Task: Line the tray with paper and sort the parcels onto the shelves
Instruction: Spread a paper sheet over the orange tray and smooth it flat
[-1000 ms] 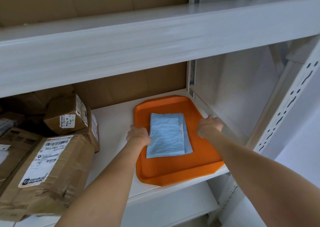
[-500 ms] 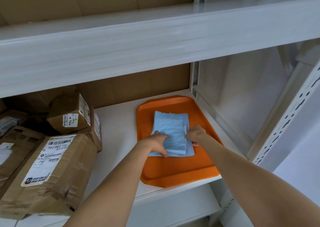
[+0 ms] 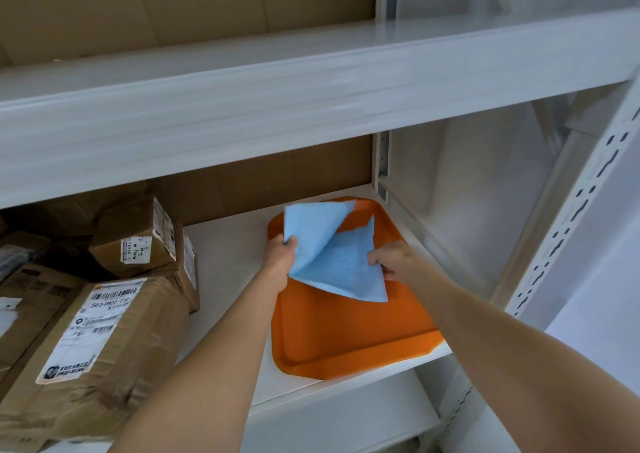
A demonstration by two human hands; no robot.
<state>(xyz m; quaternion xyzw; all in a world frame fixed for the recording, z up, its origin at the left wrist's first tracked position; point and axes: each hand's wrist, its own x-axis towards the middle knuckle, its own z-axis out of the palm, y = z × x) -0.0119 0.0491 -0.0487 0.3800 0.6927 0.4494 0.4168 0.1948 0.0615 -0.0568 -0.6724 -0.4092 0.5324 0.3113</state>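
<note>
Head view: parcel [image 3: 93,342] label "507-P802 T70"

Single view only: head-worn wide-angle camera, facing forward and slightly down into white shelf unit. Upper shelf board [image 3: 311,113] crosses frame above eye line, seen from just below its front edge. Lower shelf [image 3: 228,255] seen from above, close, within arm's reach. Both forearms enter from bottom edge. Orange tray [image 3: 346,342] right of centre; parcels [image 3: 104,331] at left edge, partly cropped. Perforated upright [image 3: 581,210] at right bends with lens distortion. No second view to compare.
</note>
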